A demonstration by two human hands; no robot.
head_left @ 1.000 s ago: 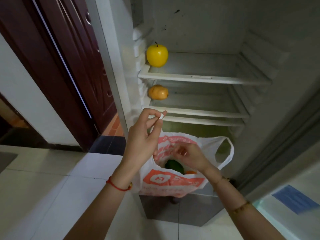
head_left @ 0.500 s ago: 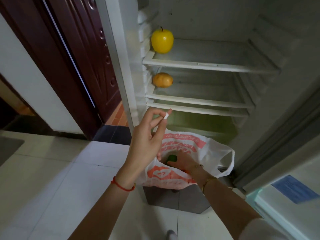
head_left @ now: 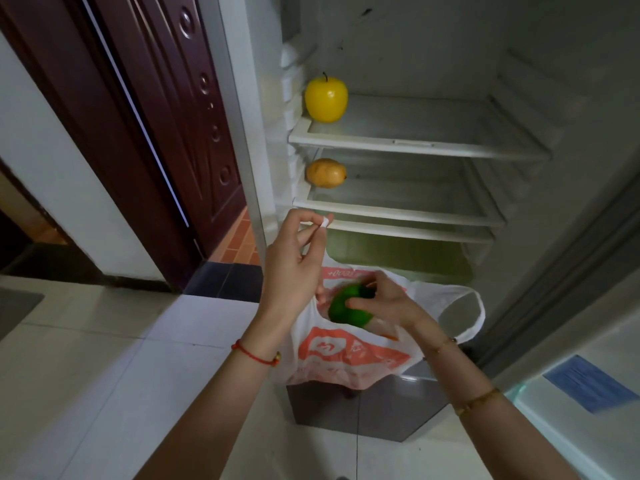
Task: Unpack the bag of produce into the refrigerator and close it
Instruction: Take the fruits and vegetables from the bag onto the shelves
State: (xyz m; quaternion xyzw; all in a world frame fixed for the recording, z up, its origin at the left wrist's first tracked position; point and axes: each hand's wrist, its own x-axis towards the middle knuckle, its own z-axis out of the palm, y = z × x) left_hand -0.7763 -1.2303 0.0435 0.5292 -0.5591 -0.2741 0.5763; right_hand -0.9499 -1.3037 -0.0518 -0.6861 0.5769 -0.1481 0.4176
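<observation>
Before the open refrigerator [head_left: 415,147], left hand [head_left: 294,271] pinches bag [head_left: 346,351] handle; right hand [head_left: 384,303] grips green fruit [head_left: 346,308].

A glossy yellow apple [head_left: 326,99] sat on the white-framed glass top shelf [head_left: 433,145]; an orange-yellow fruit [head_left: 325,172] lay on the next shelf [head_left: 415,212]

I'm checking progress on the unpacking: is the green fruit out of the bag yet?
Partly out. The right hand grips the green fruit at the mouth of the bag, whose handle the left hand pinches up.
</observation>
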